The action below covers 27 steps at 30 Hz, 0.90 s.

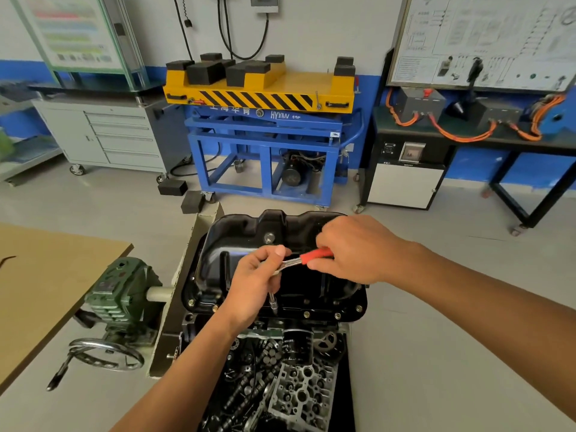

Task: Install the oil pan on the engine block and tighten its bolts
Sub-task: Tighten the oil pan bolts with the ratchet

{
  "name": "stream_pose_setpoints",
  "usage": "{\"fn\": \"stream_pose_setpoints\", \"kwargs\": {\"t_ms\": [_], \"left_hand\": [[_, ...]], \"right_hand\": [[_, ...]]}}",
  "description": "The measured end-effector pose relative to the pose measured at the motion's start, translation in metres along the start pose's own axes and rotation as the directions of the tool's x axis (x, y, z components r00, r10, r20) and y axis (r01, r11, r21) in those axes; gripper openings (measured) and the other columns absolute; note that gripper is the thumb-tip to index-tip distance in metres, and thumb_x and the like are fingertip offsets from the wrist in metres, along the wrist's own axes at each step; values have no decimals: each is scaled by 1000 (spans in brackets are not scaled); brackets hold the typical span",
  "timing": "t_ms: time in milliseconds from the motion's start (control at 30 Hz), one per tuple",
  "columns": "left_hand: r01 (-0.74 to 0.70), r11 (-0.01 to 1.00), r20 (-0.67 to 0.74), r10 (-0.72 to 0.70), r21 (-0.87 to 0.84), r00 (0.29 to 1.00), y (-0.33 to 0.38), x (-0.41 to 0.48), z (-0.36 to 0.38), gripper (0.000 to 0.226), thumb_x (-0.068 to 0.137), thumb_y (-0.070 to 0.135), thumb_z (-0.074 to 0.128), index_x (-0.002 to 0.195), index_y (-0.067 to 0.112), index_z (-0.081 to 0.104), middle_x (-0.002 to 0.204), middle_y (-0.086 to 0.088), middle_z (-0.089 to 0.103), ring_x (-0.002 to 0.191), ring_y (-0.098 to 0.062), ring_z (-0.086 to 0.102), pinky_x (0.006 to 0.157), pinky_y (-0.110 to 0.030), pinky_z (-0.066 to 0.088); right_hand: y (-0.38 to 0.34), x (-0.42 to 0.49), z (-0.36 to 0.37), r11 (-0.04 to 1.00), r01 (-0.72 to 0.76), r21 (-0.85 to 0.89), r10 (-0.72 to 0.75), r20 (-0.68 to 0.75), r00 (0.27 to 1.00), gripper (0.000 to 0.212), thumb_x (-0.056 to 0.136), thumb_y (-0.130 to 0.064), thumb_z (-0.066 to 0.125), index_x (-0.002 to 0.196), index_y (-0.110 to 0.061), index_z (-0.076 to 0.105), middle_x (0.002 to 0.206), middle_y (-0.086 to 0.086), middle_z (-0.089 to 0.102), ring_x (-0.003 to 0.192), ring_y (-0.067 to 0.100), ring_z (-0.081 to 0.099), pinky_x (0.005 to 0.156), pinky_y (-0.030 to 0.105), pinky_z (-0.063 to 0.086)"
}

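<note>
Two hands share a red-handled ratchet (316, 254) over the black oil pan (237, 232), which sits on top of the engine block (194, 322) with bolts (307, 313) showing along its near flange. The left hand (255, 285) curls round the tool's head end, the right hand (358, 251) closes on the red grip, and the socket (273, 304) points down at the flange; whether it is fully seated on a bolt head cannot be told. A socket sitting crooked could slip and round the head. Running one bolt down hard before the others are snug could pull the flange unevenly and invite a leak, and too much force risks stripping the threads. Behind, the blue and yellow lift table (258, 88) carries white lettering that begins "HY", beside Chinese characters too soft to read with certainty. Print on the oil filter (297, 344) and the wall charts (486, 39) is illegible.
</note>
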<state>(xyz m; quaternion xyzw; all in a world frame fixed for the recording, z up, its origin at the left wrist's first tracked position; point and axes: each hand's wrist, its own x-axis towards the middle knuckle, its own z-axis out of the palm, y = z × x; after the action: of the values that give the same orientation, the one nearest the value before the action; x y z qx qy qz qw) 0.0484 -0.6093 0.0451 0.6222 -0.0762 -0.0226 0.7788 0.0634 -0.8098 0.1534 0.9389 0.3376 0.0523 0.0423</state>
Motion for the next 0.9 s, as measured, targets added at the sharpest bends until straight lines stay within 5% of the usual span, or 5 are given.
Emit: {"fn": "stream_pose_setpoints", "kwargs": {"t_ms": [200,367,533,733,900], "left_hand": [[-3,995,-27,6,96,1000,6,5,15,29,86,48,66,80,21,74,64,-9,42,57,-16,35,54,-24,32],[57,997,53,-59,52,997,7,7,20,28,99,14,58,78,19,75,70,-9,60,63,-22,51,62,-31,44],[114,992,66,-111,-45,992,8,7,16,32,102,19,51,79,15,73,68,-8,58,61,-19,51,58,-29,44],[123,991,77,-126,48,989,10,7,11,26,91,32,53,79,17,71,70,-15,42,62,-20,35,59,-34,26],[148,986,117,-156,75,981,9,5,6,33,105,21,43,106,12,75,60,-4,36,53,-12,30,50,-22,26]], "right_hand": [[-35,-22,-5,940,4,340,-84,220,972,56,91,-54,54,50,-18,64,45,-3,57,41,10,50,49,28,49],[-73,-9,9,862,-24,506,-78,180,981,57,96,-43,56,44,-21,46,42,-7,39,38,11,36,47,29,32],[-80,-6,6,823,-73,563,-23,161,987,55,95,-45,58,46,-20,49,47,-6,46,46,10,44,51,32,38],[-53,-15,-10,906,-101,411,-27,294,955,58,85,-54,68,44,-19,45,35,-13,44,36,8,43,46,28,34],[-31,-10,-19,982,-133,134,98,245,965,49,82,-47,71,51,-19,44,48,-4,45,47,14,44,47,27,31]]}}
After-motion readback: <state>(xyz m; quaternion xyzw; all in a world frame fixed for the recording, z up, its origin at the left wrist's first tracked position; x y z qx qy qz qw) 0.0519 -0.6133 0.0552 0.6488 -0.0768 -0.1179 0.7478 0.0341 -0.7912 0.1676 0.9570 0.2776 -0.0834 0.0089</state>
